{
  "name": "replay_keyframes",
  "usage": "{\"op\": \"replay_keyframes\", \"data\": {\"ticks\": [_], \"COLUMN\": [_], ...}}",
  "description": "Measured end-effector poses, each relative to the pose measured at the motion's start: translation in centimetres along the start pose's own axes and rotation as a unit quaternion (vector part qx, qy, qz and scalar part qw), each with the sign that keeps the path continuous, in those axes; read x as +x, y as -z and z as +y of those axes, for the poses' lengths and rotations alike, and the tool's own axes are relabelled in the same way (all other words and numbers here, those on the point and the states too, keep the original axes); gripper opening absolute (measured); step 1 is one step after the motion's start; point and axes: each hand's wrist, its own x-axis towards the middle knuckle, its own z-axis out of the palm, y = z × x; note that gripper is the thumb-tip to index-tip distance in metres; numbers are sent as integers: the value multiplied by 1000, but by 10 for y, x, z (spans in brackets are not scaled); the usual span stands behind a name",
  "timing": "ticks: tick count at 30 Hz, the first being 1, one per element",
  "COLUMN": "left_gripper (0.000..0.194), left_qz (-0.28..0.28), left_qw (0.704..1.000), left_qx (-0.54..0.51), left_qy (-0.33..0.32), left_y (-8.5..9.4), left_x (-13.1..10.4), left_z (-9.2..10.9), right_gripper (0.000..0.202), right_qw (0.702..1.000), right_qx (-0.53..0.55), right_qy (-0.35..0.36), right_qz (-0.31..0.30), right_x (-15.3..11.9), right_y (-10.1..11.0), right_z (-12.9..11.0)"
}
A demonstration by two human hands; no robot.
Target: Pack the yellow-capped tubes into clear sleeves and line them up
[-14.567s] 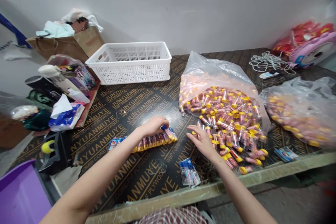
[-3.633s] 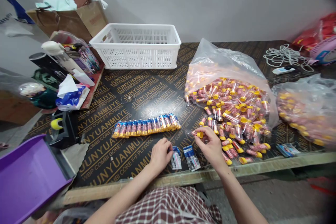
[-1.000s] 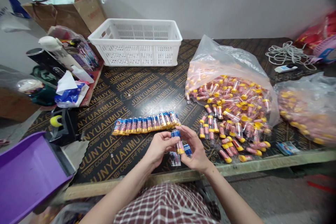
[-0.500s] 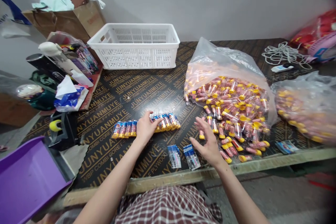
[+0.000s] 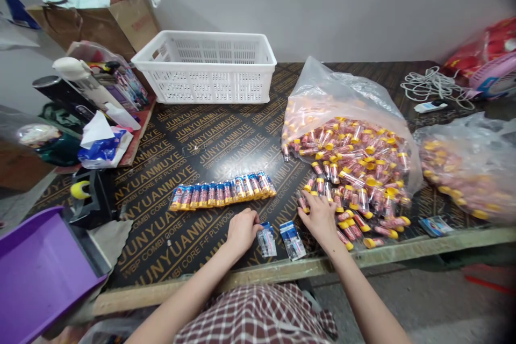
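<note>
My left hand [image 5: 243, 232] is closed, its fingertips pinching at the upper left edge of a small stack of clear, blue-topped labels [image 5: 267, 243]. A second stack of blue-topped labels [image 5: 293, 242] lies just to the right. My right hand [image 5: 320, 220] reaches over the near left edge of a loose pile of small clear tubes with yellow caps [image 5: 365, 164]. Thumb and forefinger close around one tilted tube [image 5: 302, 202]. Beyond my left hand, several tubes with blue labels [image 5: 221, 193] lie side by side in a slightly curved row.
A white plastic basket [image 5: 212, 83] stands at the back. The tube pile spills from a clear plastic bag [image 5: 322, 88]; another filled bag [image 5: 470, 172] lies right. A tape dispenser [image 5: 91, 199] and purple dustpan-like tray [image 5: 40, 274] are at left. The table's wooden edge [image 5: 387, 258] runs in front.
My left hand has left the row of labelled tubes and come down to the left label stack. My right hand has moved forward onto the loose tubes, its fingers closing.
</note>
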Motion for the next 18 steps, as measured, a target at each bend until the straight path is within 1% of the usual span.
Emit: {"op": "replay_keyframes", "data": {"ticks": [2,4,7,10,12,14,17,18], "left_gripper": [8,10,11,10,10,18,37,38], "left_qz": [6,10,21,30,34,37,42,46], "left_qw": [999,997,989,965,934,890,814,792], "left_qx": [-34,-74,-147,-257,-350,-448,-571,-599], "left_qy": [10,21,26,34,55,78,103,110], "left_y": [0,1,1,0,1,8,25,32], "left_x": [1,1,0,-3,-5,-6,-7,-6], "left_z": [-1,-2,-1,2,5,11,22,25], "right_gripper": [36,35,34,28,20,15,16,17], "right_qw": [999,989,959,928,909,888,851,842], "right_qx": [50,136,267,350,395,441,510,526], "right_qy": [-7,-17,-51,-87,-89,-85,-74,-65], "right_qz": [17,46,82,96,100,103,104,103], "right_x": [-2,-2,-3,-4,-5,-6,-9,-10], "right_y": [1,3,12,26,37,48,61,65], "right_z": [-1,-3,-8,-18,-25,-33,-43,-46]}}
